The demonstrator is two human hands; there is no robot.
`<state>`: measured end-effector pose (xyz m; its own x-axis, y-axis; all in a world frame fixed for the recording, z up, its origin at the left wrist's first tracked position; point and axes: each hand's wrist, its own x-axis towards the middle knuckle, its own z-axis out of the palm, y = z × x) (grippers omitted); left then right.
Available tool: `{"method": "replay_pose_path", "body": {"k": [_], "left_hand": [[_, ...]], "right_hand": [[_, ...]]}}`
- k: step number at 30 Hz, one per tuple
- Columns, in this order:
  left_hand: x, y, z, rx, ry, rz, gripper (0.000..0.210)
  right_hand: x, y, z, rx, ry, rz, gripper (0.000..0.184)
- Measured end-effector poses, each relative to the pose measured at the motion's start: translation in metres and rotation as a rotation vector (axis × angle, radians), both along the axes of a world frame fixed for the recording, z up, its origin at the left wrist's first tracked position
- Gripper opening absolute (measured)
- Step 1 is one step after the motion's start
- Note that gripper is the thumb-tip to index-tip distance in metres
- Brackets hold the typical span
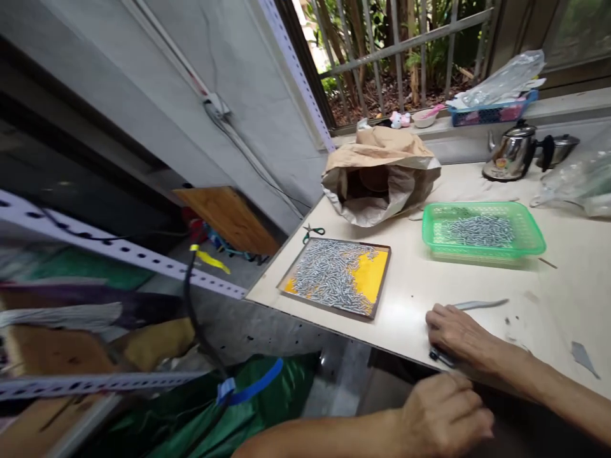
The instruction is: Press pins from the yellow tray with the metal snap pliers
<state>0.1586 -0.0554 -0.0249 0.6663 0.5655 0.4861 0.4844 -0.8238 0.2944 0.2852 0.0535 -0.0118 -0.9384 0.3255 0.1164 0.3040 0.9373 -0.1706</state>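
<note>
Two grips curl, contents indeterminable: left hand (443, 413) foremost, right hand (461, 335) on the cream flat worktop (408, 273). We judge this positioning; lifting the slim grey tool (482, 305) needs uncurling.

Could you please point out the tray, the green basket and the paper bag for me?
Tray (370, 277): head view, on its bare yellow floor.
Green basket (482, 252): head view, on its near wall.
Paper bag (377, 154): head view, above its opening.

open lane between shallow tray (382, 281) and green basket (484, 252); paper bag (382, 152) blocks far end
</note>
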Motion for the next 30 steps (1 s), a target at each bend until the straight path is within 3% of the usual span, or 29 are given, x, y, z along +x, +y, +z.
{"method": "replay_pose_path", "body": {"k": [1, 3, 6, 8, 10, 12, 14, 17, 21, 23, 26, 30], "left_hand": [[-0.021, 0.005, 0.007, 0.017, 0.014, 0.11, 0.024], [-0.067, 0.024, 0.021, 0.0, 0.089, 0.458, 0.028], [-0.126, 0.069, 0.036, -0.11, 0.183, 0.857, 0.023], [-0.147, 0.101, 0.037, -0.246, 0.216, 0.956, 0.019], [-0.153, 0.128, 0.032, -0.371, 0.217, 1.035, 0.019], [-0.151, 0.151, 0.024, -0.422, 0.2, 1.087, 0.017], [-0.147, 0.167, 0.016, -0.422, 0.181, 1.091, 0.013], [-0.144, 0.181, 0.005, -0.447, 0.142, 1.073, 0.01], [-0.149, 0.184, 0.001, -0.49, 0.06, 1.044, 0.013], [-0.152, 0.183, 0.006, -0.504, 0.009, 1.035, 0.015], [-0.153, 0.176, 0.02, -0.513, -0.078, 1.031, 0.015], [-0.133, 0.146, 0.038, -0.615, -0.183, 0.962, 0.014]], "right_hand": [[-0.003, 0.001, -0.006, 0.0, 0.034, 0.006, 0.021], [-0.008, 0.004, -0.011, -0.069, 0.152, 0.009, 0.021], [-0.007, 0.013, 0.007, -0.225, 0.415, -0.045, 0.021], [-0.001, 0.028, 0.032, -0.219, 0.578, -0.155, 0.02], [0.01, 0.051, 0.058, -0.075, 0.66, -0.332, 0.018], [0.026, 0.077, 0.076, 0.135, 0.617, -0.504, 0.025], [0.043, 0.095, 0.081, 0.263, 0.52, -0.63, 0.04], [0.065, 0.091, 0.065, 0.234, 0.434, -0.672, 0.048], [0.083, 0.038, 0.019, 0.028, 0.43, -0.531, 0.036], [0.087, 0.009, -0.005, -0.086, 0.398, -0.436, 0.033], [0.089, -0.022, -0.031, -0.138, 0.412, -0.408, 0.031], [0.087, -0.042, -0.036, -0.116, 0.398, -0.466, 0.03]]}}
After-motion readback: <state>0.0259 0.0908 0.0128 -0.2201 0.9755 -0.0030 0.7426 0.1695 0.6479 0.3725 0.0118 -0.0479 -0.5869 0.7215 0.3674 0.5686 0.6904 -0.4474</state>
